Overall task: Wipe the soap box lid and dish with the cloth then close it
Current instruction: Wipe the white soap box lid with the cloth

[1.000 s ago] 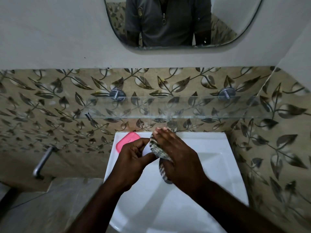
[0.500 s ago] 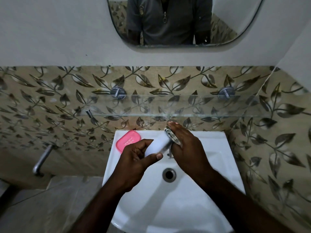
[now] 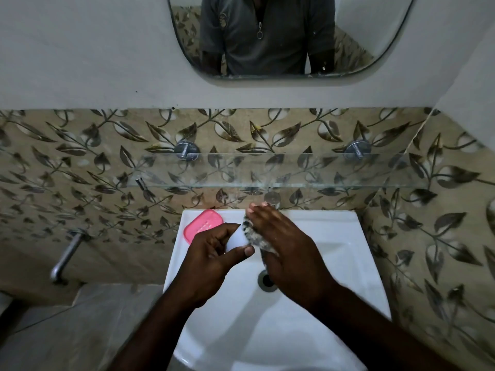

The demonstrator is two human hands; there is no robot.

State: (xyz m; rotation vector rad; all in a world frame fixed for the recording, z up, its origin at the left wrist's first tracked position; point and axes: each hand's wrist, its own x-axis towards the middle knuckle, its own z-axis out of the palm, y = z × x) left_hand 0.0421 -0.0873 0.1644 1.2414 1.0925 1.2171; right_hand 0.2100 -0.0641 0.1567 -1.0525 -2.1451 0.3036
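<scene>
Left hand point(image 3: 211, 263) curled round white soap box half point(image 3: 237, 239), above sink point(image 3: 334, 236). Right hand point(image 3: 284, 253), fingers straight, pressing patterned cloth point(image 3: 254, 236) against right side of that grip. Pink soap box half point(image 3: 203, 227) just left of and beyond grip, on sink rim.

No legible text or numbers; shirt emblem point(image 3: 222, 19) too blurred.

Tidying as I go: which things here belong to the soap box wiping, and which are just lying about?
Job: white box piece, held in left hand; cloth, under right hand; pink box piece on sink rim.
Lying about: glass shelf, mirror, wall tap, drain.
</scene>
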